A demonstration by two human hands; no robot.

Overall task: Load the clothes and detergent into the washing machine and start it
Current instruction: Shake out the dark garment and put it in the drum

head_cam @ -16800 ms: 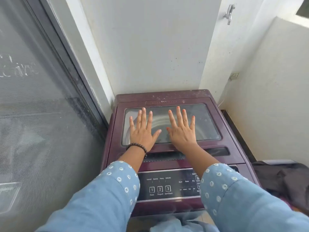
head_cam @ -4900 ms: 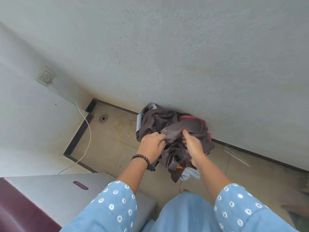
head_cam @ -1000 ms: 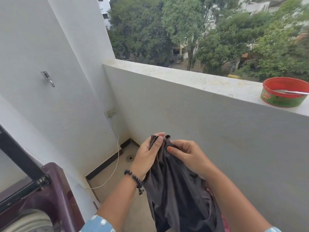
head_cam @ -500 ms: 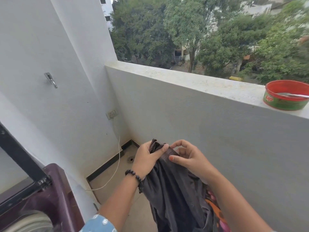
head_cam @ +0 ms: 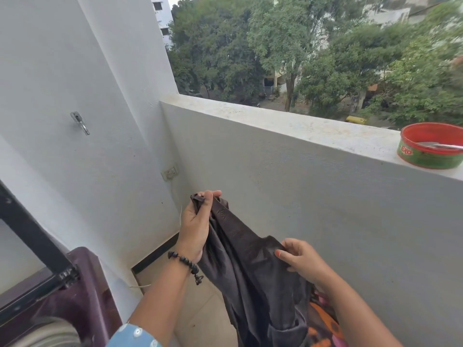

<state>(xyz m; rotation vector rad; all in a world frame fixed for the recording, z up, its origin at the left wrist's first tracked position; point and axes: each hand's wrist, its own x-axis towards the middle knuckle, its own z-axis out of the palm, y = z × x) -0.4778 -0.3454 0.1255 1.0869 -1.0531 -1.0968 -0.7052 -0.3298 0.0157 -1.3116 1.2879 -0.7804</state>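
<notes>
A dark brown garment (head_cam: 245, 276) hangs in front of me over the balcony floor. My left hand (head_cam: 196, 224), with a bead bracelet at the wrist, pinches its top edge and holds it up. Lower and to the right, my right hand (head_cam: 299, 259) grips a fold of the same cloth. Orange and pink clothes (head_cam: 323, 324) show under the garment at the bottom. The maroon washing machine (head_cam: 85, 291) stands at the lower left with its lid raised. Something grey and ribbed shows in its open top.
A red and green tin (head_cam: 431, 151) with a spoon in it stands on the balcony parapet (head_cam: 275, 121) at the right. A wall socket (head_cam: 170, 172) with a cable sits in the corner. A metal hook (head_cam: 80, 122) sticks out of the left wall.
My hands have parted: the left one has lifted the garment's edge higher, and the right one has slid down and to the right along the cloth.
</notes>
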